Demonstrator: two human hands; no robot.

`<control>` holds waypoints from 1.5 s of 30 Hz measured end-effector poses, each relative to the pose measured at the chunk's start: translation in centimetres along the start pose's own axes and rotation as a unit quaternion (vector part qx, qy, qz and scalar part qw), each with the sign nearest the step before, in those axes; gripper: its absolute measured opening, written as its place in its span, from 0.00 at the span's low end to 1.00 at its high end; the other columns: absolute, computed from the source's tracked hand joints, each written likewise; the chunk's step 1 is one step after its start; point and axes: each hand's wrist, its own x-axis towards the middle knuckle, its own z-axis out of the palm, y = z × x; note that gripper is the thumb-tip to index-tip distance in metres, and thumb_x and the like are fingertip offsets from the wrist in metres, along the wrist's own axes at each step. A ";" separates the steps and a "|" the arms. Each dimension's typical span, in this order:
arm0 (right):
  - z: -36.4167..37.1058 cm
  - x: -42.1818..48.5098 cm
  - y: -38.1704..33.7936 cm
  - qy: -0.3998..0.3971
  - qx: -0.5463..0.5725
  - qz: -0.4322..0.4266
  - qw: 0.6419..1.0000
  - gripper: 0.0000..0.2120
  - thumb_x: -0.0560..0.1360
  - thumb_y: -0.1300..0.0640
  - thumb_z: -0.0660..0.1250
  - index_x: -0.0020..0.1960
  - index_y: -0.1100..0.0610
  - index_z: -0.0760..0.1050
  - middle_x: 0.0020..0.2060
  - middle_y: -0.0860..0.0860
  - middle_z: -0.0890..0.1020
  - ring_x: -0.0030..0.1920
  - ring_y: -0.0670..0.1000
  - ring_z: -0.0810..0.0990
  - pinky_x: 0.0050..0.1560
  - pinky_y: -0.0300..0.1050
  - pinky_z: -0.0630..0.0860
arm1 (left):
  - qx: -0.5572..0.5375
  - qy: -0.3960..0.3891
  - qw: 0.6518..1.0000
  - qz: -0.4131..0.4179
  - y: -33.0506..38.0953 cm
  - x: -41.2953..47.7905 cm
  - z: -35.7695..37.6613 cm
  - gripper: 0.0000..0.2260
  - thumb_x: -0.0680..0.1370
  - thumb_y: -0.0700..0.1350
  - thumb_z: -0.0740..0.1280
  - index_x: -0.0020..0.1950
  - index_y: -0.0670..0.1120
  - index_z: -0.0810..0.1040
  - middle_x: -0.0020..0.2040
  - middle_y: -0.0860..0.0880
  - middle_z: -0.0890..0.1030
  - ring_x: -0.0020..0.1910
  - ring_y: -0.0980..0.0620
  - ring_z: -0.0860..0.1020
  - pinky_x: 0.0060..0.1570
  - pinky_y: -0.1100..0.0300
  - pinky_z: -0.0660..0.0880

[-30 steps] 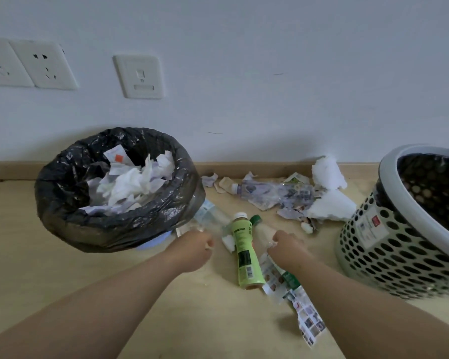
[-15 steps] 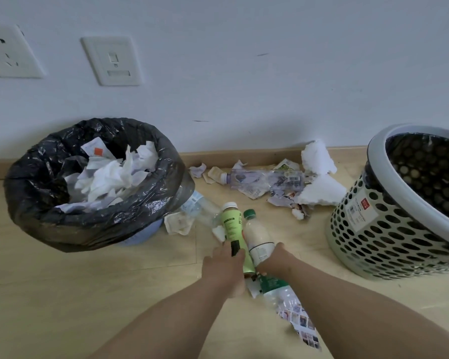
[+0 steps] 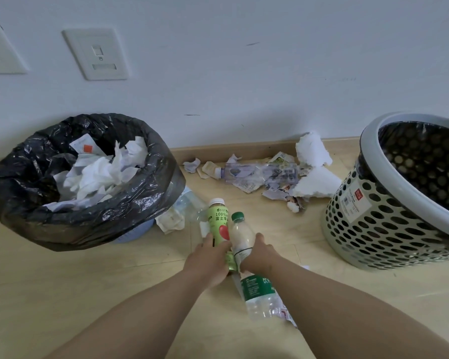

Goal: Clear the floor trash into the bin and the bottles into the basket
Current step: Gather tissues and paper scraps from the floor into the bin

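- My left hand (image 3: 208,257) grips the green juice bottle (image 3: 218,221) low on its body, fingers wrapped round.
- My right hand (image 3: 259,255) grips the green-capped clear bottle (image 3: 240,234), which touches the juice bottle.
- Both bottles are between the bin (image 3: 24,203) and the basket (image 3: 373,229), caps toward the wall.
- A green-labelled bottle (image 3: 257,291) lies under my right wrist.
- A crushed bottle (image 3: 257,172) and white foam (image 3: 313,149) lie at the baseboard.
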 end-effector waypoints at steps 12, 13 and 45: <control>1.4 -0.6 -0.1 -0.049 0.035 -0.027 0.998 0.38 0.68 0.52 0.72 0.69 0.60 0.54 0.57 0.57 0.75 0.58 0.58 0.76 0.57 0.53 0.77 | -0.122 -0.018 0.989 -0.082 -1.4 0.3 -0.1 0.32 0.74 0.37 0.66 0.74 0.48 0.55 0.65 0.45 0.71 0.58 0.45 0.75 0.58 0.51 0.73; 1.6 -0.7 -0.2 -0.047 0.035 -0.028 0.998 0.40 0.67 0.52 0.72 0.70 0.59 0.52 0.59 0.58 0.75 0.59 0.59 0.76 0.58 0.54 0.76 | -0.130 -0.036 0.987 -0.092 -1.5 0.4 -0.2 0.39 0.73 0.37 0.67 0.76 0.49 0.46 0.68 0.44 0.68 0.61 0.45 0.74 0.60 0.52 0.72; -0.7 -2.3 0.5 -0.157 0.158 0.015 0.975 0.35 0.68 0.60 0.70 0.69 0.58 0.54 0.54 0.60 0.73 0.54 0.61 0.78 0.56 0.58 0.77 | -0.528 -0.090 0.804 -0.259 -0.8 -0.2 0.9 0.07 0.78 0.40 0.62 0.56 0.43 0.74 0.55 0.43 0.79 0.55 0.45 0.76 0.56 0.52 0.72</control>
